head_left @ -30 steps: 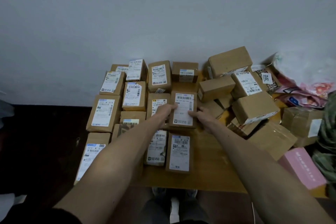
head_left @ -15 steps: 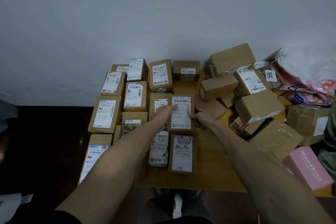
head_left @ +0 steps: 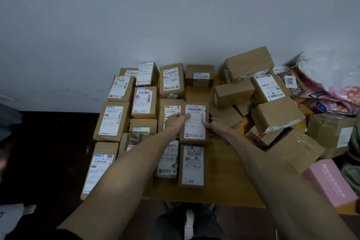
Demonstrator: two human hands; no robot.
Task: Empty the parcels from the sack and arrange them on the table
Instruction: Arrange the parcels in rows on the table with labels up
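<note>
A brown parcel (head_left: 194, 128) with a white barcode label lies flat in the middle of the wooden table (head_left: 224, 171). My left hand (head_left: 175, 121) holds its left edge, fingers reaching across the label. At the parcel's right edge, my right hand (head_left: 214, 124) grips it with curled fingers. To the left and in front of it, several labelled parcels (head_left: 144, 101) lie in tidy rows. On the right, several brown boxes form a loose pile (head_left: 276, 115).
A pink box (head_left: 329, 181) sits at the table's near right corner. Plastic bags (head_left: 331, 87) lie at the far right against the grey wall. Dark floor runs along the left of the table. My legs show below the front edge.
The parcel between my hands has come slightly toward me and settled flat into the row. Both hands stay on it.
</note>
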